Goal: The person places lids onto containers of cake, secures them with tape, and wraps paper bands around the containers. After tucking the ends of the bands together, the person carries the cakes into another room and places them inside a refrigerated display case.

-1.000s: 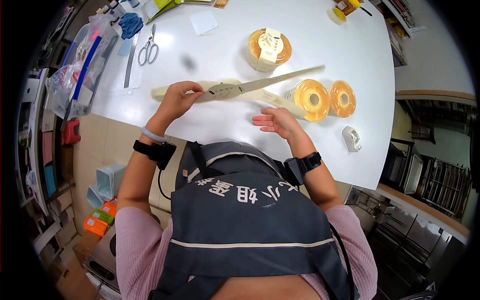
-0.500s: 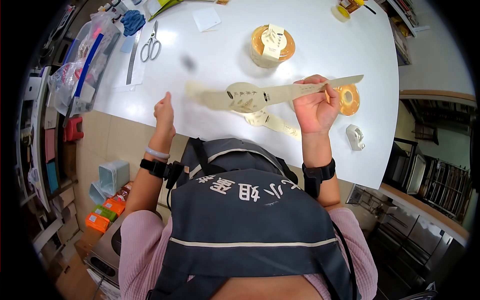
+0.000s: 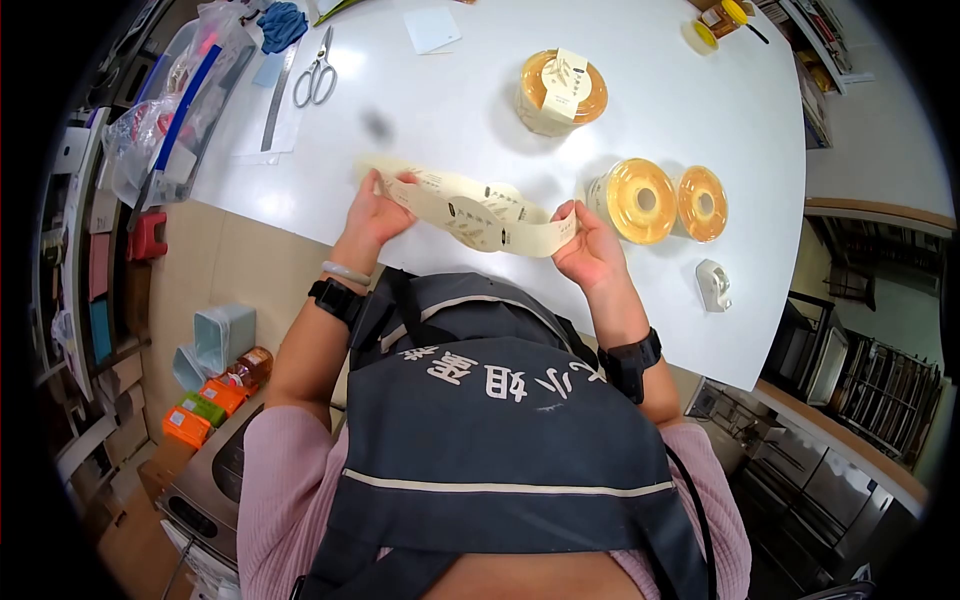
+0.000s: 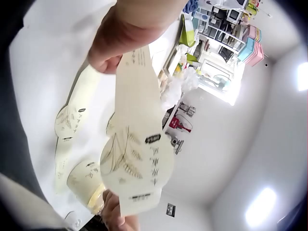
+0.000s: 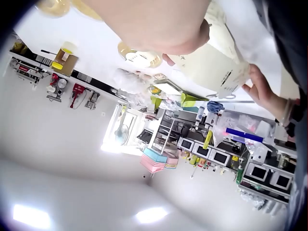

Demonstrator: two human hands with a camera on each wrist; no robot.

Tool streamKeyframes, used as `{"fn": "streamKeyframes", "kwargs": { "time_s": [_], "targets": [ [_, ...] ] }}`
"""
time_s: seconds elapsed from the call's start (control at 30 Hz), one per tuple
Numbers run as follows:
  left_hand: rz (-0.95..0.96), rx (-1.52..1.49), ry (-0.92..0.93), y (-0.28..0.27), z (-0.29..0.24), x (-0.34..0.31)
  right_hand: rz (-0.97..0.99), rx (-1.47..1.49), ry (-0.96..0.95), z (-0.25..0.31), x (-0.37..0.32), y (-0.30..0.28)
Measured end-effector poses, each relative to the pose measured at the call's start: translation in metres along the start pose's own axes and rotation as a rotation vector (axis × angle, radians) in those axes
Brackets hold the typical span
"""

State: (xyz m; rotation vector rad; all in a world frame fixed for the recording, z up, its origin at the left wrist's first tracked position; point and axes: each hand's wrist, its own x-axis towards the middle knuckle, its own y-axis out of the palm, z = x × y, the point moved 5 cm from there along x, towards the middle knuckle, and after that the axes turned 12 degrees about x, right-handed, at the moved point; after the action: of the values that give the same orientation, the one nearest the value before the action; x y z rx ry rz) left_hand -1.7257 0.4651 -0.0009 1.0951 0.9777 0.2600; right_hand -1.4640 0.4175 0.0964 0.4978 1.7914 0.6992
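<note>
A long cream paper band [image 3: 468,222], printed with wheat ears and dark lettering and widening to a round middle, stretches between the two hands above the table's near edge. My left hand [image 3: 378,215] pinches its left end, and my right hand [image 3: 593,250] grips the right end between thumb and fingers. A second, similar band [image 4: 72,113] lies on the table, largely behind the held one in the head view. Just beyond the right hand stand two clear tubs of golden ring-shaped cake, one larger [image 3: 640,200] and one beside it [image 3: 703,204].
Farther back stands a cake tub [image 3: 562,92] with a band over its lid. A small white tape dispenser [image 3: 713,285] sits at the right. Scissors [image 3: 316,82], a metal ruler [image 3: 277,112] and a plastic bin of bags [image 3: 172,130] are at the left.
The right hand, at first free below the band, took its right end. The left hand let go, then pinched the left end again. The band now hangs bowed between both hands.
</note>
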Motion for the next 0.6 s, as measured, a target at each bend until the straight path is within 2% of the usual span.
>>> {"fn": "streamKeyframes", "kwargs": {
  "time_s": [0.07,0.1,0.17,0.2,0.27,0.4,0.47,0.5,0.57,0.6],
  "targets": [
    [-0.270,0.067,0.471,-0.036,-0.052,0.007,-0.131,-0.150,-0.224,0.012,-0.003,-0.009],
    [-0.271,0.068,0.473,-0.031,-0.051,0.004,-0.131,-0.150,-0.221,0.014,-0.003,-0.012],
    [-0.479,0.116,0.575,-0.022,-0.051,-0.015,-0.203,-0.187,-0.287,0.021,-0.005,-0.021],
    [-0.484,0.114,0.578,-0.028,-0.051,-0.017,-0.206,-0.188,-0.282,0.020,-0.006,-0.023],
    [-0.511,0.407,0.631,-0.037,-0.059,-0.023,-0.247,-0.271,-0.325,0.021,-0.006,-0.026],
    [-0.599,0.390,0.699,-0.046,-0.060,-0.036,-0.298,-0.289,-0.331,0.028,0.007,-0.043],
    [-0.749,0.328,0.619,-0.064,-0.059,-0.035,-0.324,-0.289,-0.324,0.029,0.012,-0.051],
    [-0.751,0.323,0.623,-0.060,-0.056,-0.037,-0.323,-0.293,-0.320,0.028,0.015,-0.052],
    [-0.864,0.443,0.758,-0.041,-0.053,-0.047,-0.353,-0.306,-0.319,0.026,0.016,-0.057],
    [-0.865,0.438,0.762,-0.041,-0.052,-0.046,-0.352,-0.310,-0.316,0.027,0.017,-0.059]
  ]
}}
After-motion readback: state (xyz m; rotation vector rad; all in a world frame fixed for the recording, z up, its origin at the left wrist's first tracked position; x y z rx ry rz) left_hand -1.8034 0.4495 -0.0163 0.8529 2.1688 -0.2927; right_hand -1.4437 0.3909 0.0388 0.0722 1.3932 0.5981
